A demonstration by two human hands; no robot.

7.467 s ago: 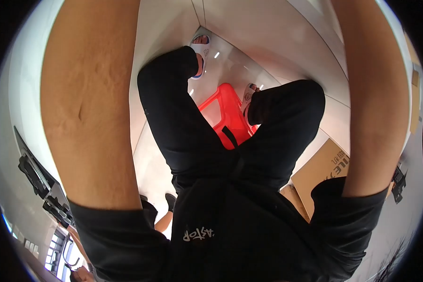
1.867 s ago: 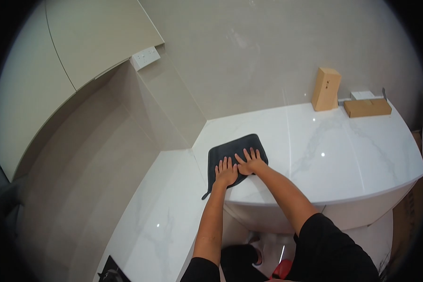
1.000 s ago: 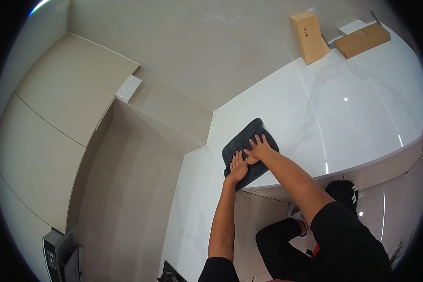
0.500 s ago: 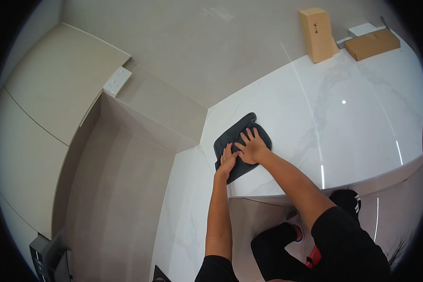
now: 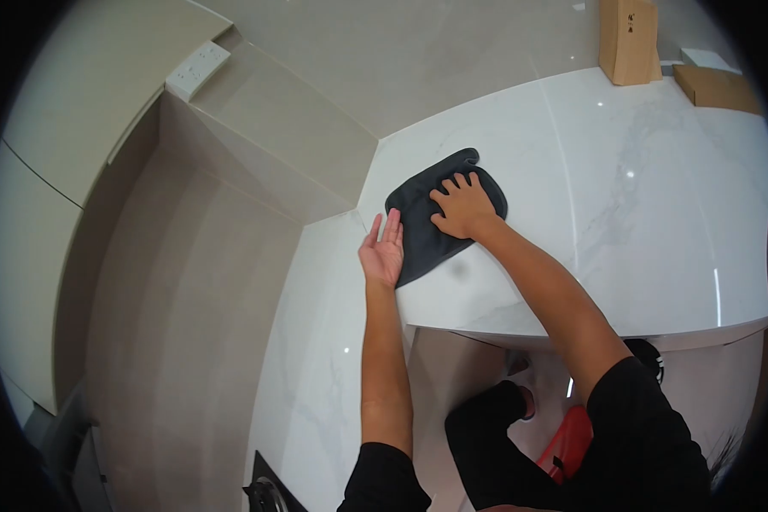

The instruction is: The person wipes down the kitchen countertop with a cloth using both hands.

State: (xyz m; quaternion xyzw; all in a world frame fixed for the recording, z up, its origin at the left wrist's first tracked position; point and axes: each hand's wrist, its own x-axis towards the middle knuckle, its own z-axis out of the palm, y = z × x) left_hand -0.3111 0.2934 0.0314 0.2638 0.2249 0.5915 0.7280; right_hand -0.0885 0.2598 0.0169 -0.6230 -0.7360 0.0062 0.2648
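Note:
A flat black fabric piece (image 5: 418, 235) with an edged border and a rounded, mitt-like outline lies on the white marbled counter (image 5: 520, 282); its exact kind is not clear. Palm down, my right hand (image 5: 466, 208) rests on the upper right part of it with the fingers spread and slightly bent. My left hand (image 5: 384, 258) is at the piece's left edge, turned palm up with fingers stretched out; I cannot tell whether fingertips are under the edge. Neither hand grips anything.
An upright cardboard box (image 5: 628, 43) and a flat brown box (image 5: 715, 89) stand at the back right against the wall. A white socket strip (image 5: 198, 70) is on the left. A black hob corner (image 5: 269, 491) shows at the bottom. My leg and something red (image 5: 566, 444) are below the counter edge.
My left hand has moved off the middle of the black piece to its left edge and turned palm up. The piece lies flatter and wider. My right hand still presses on it. The view has shifted.

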